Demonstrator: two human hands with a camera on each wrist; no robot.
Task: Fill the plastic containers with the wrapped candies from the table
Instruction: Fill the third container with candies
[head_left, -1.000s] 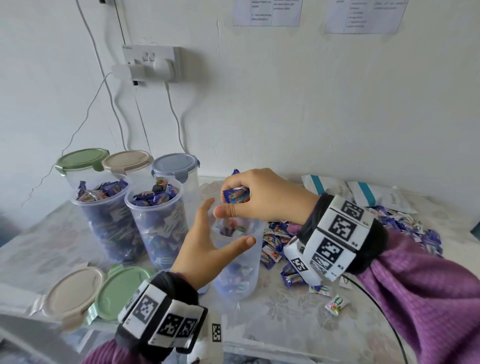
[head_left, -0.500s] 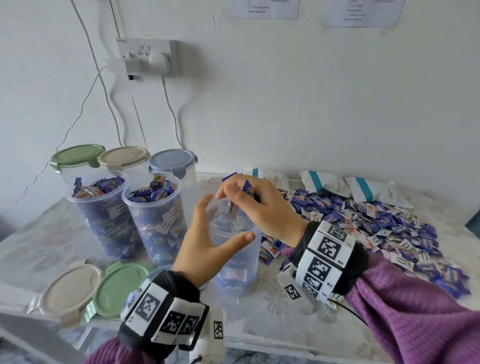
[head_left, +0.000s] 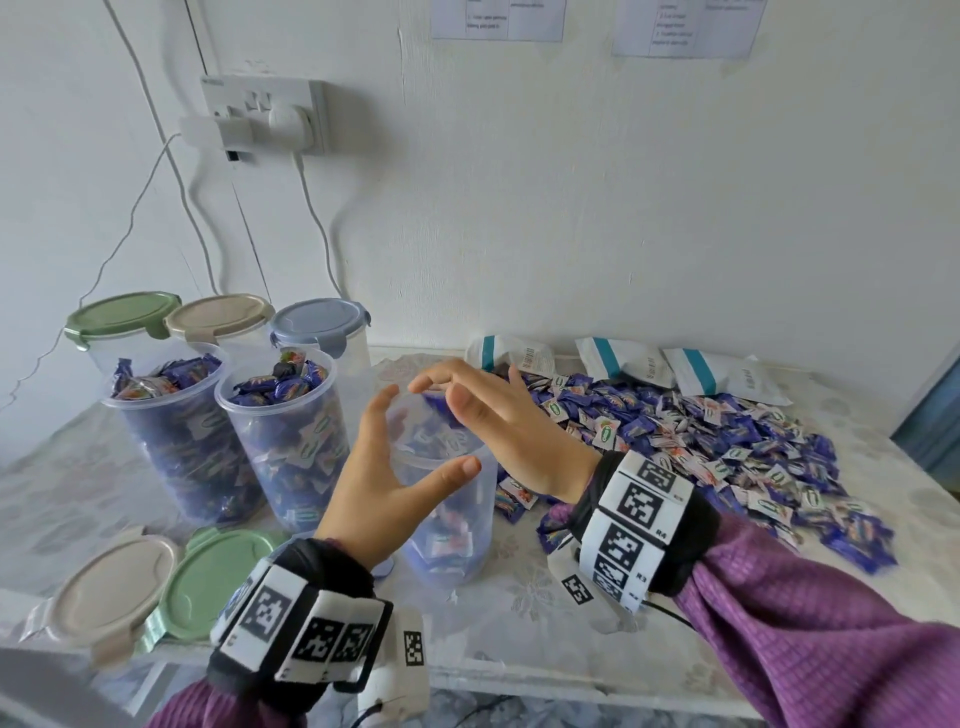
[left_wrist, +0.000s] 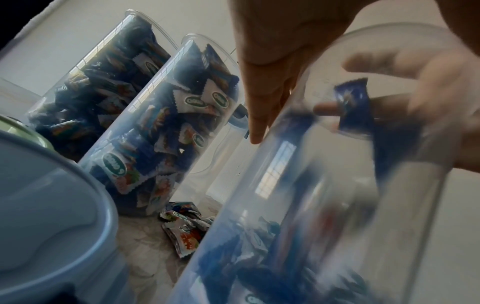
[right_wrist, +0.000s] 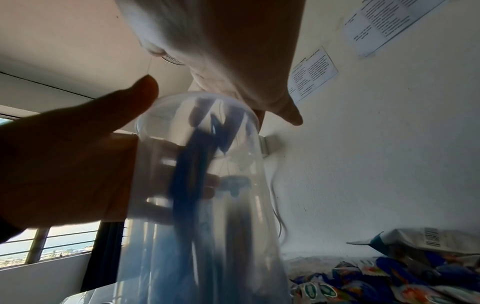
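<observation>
Counts of containers, lids, bags and candies on the table

Six plastic containers: three lidded (head_left: 221, 325), two full open ones (head_left: 283, 441) left of the left hand (head_left: 384, 488), one part-filled (head_left: 452, 519) between both hands. Two loose lids (head_left: 218, 582) below-left. Three white bags (head_left: 623, 358) beyond the right hand (head_left: 498, 421). Loose candies (head_left: 727, 441): too many to count.

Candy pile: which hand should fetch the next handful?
Right. The right hand, open above the container, is on the side of the candy pile. The left hand steadies that container's wall on the far side from the pile.
</observation>
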